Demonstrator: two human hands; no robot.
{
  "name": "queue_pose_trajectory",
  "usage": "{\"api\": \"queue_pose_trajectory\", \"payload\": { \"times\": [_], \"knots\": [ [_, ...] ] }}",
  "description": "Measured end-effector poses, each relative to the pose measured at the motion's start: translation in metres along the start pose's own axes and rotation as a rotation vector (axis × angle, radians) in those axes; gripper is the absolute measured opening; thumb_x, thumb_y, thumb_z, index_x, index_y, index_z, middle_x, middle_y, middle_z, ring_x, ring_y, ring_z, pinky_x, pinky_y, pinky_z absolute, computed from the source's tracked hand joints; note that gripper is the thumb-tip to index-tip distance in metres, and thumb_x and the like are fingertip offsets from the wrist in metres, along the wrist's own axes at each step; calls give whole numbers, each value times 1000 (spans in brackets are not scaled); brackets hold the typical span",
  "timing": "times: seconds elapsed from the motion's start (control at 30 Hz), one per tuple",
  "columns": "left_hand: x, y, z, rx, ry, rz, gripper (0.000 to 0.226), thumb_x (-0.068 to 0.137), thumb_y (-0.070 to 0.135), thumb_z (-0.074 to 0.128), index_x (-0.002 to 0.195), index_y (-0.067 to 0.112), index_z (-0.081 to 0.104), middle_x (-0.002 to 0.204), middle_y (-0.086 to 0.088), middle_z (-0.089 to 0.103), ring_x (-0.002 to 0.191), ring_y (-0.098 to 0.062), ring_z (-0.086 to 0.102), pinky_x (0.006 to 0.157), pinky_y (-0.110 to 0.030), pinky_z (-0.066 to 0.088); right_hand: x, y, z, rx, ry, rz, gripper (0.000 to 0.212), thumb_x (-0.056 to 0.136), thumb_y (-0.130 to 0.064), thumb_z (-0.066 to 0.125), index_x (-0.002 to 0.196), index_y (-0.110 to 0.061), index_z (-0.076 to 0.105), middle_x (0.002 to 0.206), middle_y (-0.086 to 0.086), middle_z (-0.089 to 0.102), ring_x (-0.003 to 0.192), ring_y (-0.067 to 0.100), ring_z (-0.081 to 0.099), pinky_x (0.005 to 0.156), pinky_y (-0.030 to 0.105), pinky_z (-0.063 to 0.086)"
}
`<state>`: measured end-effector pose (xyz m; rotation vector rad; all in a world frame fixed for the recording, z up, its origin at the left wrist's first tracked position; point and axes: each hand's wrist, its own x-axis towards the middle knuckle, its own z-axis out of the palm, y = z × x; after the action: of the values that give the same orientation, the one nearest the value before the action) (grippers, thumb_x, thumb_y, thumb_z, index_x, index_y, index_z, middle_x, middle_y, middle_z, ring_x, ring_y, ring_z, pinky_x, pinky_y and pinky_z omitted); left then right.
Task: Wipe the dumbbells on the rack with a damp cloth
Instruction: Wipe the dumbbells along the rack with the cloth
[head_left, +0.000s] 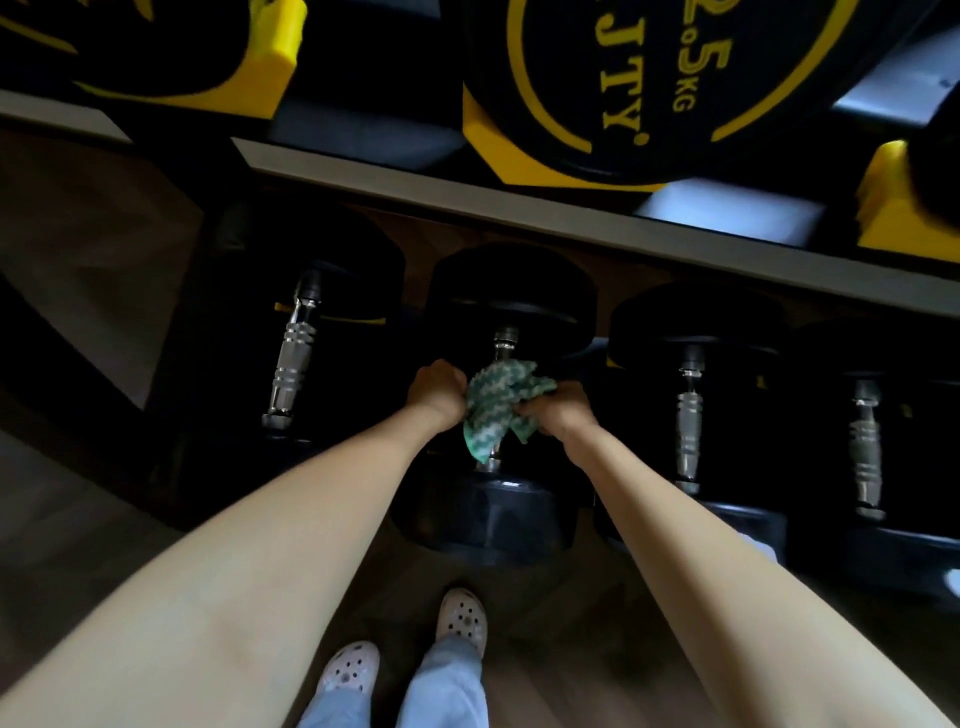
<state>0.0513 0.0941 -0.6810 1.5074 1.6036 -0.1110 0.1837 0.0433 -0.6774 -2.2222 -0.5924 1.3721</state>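
1. Setting. The rack (519, 213) holds a lower row of black dumbbells, each lying with its handle pointing away from the person. The middle dumbbell (488, 514) is the one being worked on.
2. Task object. The green-and-white cloth (501, 402) is bunched over the chrome handle of the middle dumbbell. It covers the central stretch, and bare chrome shows just above and just below it.
3. Left hand (439, 392). The fingers are curled tight and grip the left edge of the cloth (whether they also reach the metal beneath is hidden).
4. Right hand (558, 410). The fingers are curled into the right side of the cloth and hold it against the handle, opposite the left hand.
5. Step in hand. This is judged to be the handle wipe of one dumbbell, so the task looks far from finished. Nothing shows whether the rubber heads have been cleaned.
6. Next move. It would call for twisting or sliding the cloth along the handle to the two bare ends, then spreading it over each head. The left neighbour (293, 358) and the right neighbour (688, 421) would follow.
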Motion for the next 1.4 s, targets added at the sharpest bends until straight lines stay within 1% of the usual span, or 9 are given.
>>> {"api": "queue_pose_trajectory", "payload": {
  "times": [0.37, 0.47, 0.6, 0.7, 0.77, 1.0, 1.2, 1.3, 1.4],
  "knots": [
    [-20, -7, -3, 195, -235, -8, 33, 87, 1, 57, 120, -3, 60, 125, -17, 59, 116, -28, 56, 90, -29, 46, -24, 6, -9, -260, -210, 123, 37, 78, 4, 68, 112, 7, 57, 94, 11, 56, 81, 21, 55, 53, 19, 41],
    [-30, -2, -13, 189, -293, 13, 33, 84, -3, 61, 117, -5, 60, 117, -17, 62, 103, -23, 59, 70, -27, 48, -26, 5, -15, -234, -253, 151, 18, 79, 2, 68, 95, 2, 62, 80, 5, 59, 68, 14, 53, 57, 20, 43],
    [-41, -1, -30, -123, -331, 3, 14, 83, -5, 60, 77, 8, 58, 78, -4, 55, 76, -13, 52, 62, -21, 43, -41, 3, -31, 77, -250, 110, 20, 78, 9, 65, 90, -5, 61, 90, 4, 64, 77, 13, 59, 63, 19, 47],
    [-52, 5, -44, -421, -275, 19, 16, 83, -5, 58, 78, 10, 56, 85, -4, 58, 92, -19, 56, 82, -30, 50, -52, 1, -39, 259, -218, 61, 31, 78, 13, 61, 107, 3, 59, 108, 15, 65, 98, 27, 63, 86, 36, 52],
    [-60, 11, -52, -501, -254, 49, 17, 84, -7, 56, 81, 10, 56, 84, -2, 57, 87, -17, 58, 76, -27, 52, -60, -2, -44, 365, -187, 44, 36, 79, 15, 58, 114, 5, 56, 106, 17, 66, 101, 31, 63, 87, 40, 52],
    [-74, 24, -53, -346, -35, 160, 21, 79, -6, 58, 94, 9, 56, 92, -13, 55, 84, -24, 56, 60, -31, 51, -74, -8, -51, 514, -274, -7, 47, 82, -4, 64, 126, -14, 49, 119, 6, 63, 107, 22, 61, 87, 35, 50],
    [-85, 43, -36, -192, 213, 261, 24, 78, 7, 65, 102, 6, 63, 86, -3, 55, 81, -17, 53, 68, -21, 37, -79, -11, -30, 448, 60, -61, 31, 82, 1, 64, 111, -7, 55, 88, 4, 64, 74, 17, 63, 58, 26, 54],
    [-96, 51, -27, -233, 112, 364, 25, 79, 3, 62, 104, 3, 68, 95, -8, 66, 83, -12, 55, 72, -14, 39, -82, -11, -27, 543, 28, -47, 29, 82, 8, 52, 107, -5, 57, 88, 8, 64, 76, 21, 64, 66, 34, 56],
    [-97, 50, -25, -269, -118, 341, 32, 80, -4, 50, 102, 5, 72, 112, -8, 68, 110, -16, 58, 96, -20, 41, -83, -10, -36, 1015, -209, 93, 27, 78, -4, 41, 98, -2, 58, 90, 15, 63, 81, 27, 61, 76, 42, 52]
  ]
}}
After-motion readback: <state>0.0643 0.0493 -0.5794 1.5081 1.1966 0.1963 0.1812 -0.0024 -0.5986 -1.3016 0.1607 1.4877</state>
